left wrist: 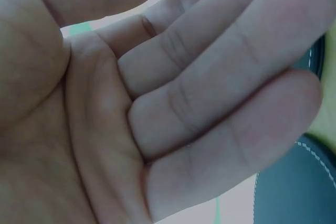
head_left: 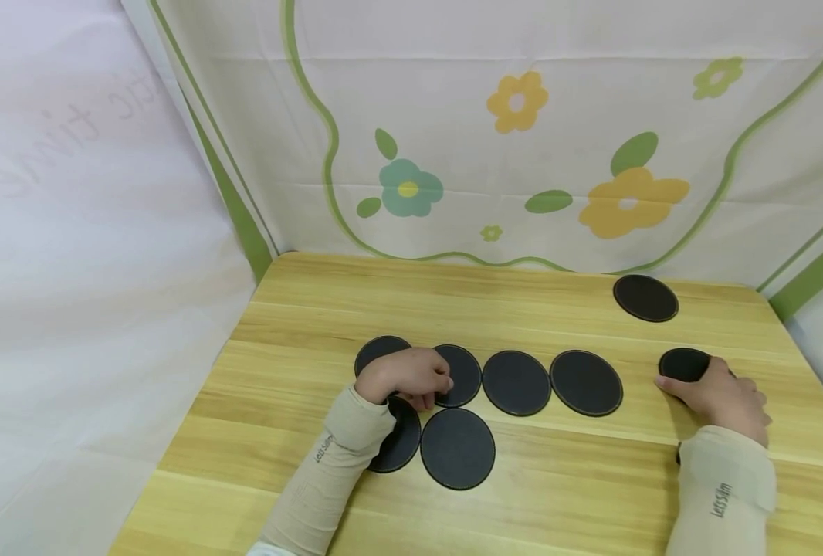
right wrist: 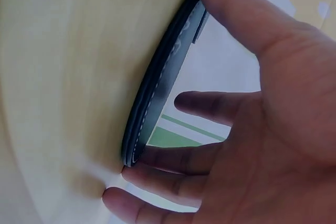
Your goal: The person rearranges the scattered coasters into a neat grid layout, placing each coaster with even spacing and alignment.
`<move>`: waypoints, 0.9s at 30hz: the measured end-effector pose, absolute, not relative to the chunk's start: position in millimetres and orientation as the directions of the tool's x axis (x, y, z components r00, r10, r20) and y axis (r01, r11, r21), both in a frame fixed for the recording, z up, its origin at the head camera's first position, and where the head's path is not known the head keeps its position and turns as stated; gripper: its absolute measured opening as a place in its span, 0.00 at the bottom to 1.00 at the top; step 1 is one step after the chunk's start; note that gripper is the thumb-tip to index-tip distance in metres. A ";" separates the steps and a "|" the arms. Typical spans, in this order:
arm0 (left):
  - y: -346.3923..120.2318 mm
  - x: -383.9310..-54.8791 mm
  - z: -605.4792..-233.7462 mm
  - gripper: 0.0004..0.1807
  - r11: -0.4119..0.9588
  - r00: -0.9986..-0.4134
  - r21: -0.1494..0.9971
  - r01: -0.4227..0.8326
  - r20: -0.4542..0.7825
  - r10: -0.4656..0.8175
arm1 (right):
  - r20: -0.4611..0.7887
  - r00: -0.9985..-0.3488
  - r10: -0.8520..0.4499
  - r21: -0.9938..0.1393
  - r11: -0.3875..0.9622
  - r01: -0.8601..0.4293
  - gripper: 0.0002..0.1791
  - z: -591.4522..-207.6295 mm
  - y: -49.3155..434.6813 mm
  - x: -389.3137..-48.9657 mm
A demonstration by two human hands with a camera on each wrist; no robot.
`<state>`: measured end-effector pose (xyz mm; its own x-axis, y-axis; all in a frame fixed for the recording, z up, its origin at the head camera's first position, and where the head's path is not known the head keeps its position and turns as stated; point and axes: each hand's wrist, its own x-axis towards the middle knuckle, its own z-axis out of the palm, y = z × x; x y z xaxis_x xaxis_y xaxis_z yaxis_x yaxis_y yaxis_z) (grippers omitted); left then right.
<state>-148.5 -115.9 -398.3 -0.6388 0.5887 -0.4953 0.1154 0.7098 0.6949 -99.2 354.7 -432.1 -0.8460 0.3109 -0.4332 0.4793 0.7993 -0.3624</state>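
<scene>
My right hand (head_left: 727,398) grips a round black coaster (head_left: 685,364) by its edges, thumb on one side and fingers on the other. Seen edge-on in the right wrist view, this coaster (right wrist: 157,82) has pale stitching and a layered rim, close over the wood. My left hand (head_left: 408,374) reaches across the coasters at the left, fingertips down beside one back-row coaster (head_left: 462,371). Its fingers (left wrist: 210,87) are loosely extended in the left wrist view, with nothing in the palm. The forearm partly covers a front coaster (head_left: 401,440).
Beside that one lies another front coaster (head_left: 458,449). Two more coasters, one in the middle (head_left: 516,383) and one farther right (head_left: 587,383), continue the back row. A single coaster (head_left: 645,298) lies near the table's (head_left: 523,494) back edge. Flower-printed cloth (head_left: 453,93) hangs behind.
</scene>
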 end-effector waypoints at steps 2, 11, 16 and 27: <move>-113.3 -148.4 -397.9 0.15 0.711 -0.640 0.691 0.130 -0.489 0.592 | -0.425 -0.850 0.311 -0.360 0.803 0.474 0.69 -433.2 354.7 -100.9; -101.4 -143.9 -394.1 0.14 0.672 -0.610 0.719 0.177 -0.455 0.648 | -0.369 -0.884 0.287 -0.347 0.840 0.417 0.63 -437.2 357.3 -99.6; -95.5 -143.0 -391.9 0.14 0.654 -0.596 0.730 0.201 -0.438 0.673 | -0.333 -0.921 0.202 -0.353 0.879 0.321 0.65 -438.0 371.6 -89.9; -82.0 -138.0 -387.3 0.12 0.591 -0.512 0.769 0.244 -0.415 0.752 | -0.271 -0.962 0.030 -0.371 0.919 0.133 0.61 -446.6 383.7 -63.9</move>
<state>-138.0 -82.0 -387.3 -0.5121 0.7518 -0.4154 0.2437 0.5909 0.7690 -63.9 383.7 -446.6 -0.9620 0.0303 -0.2712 0.1334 0.9191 -0.3708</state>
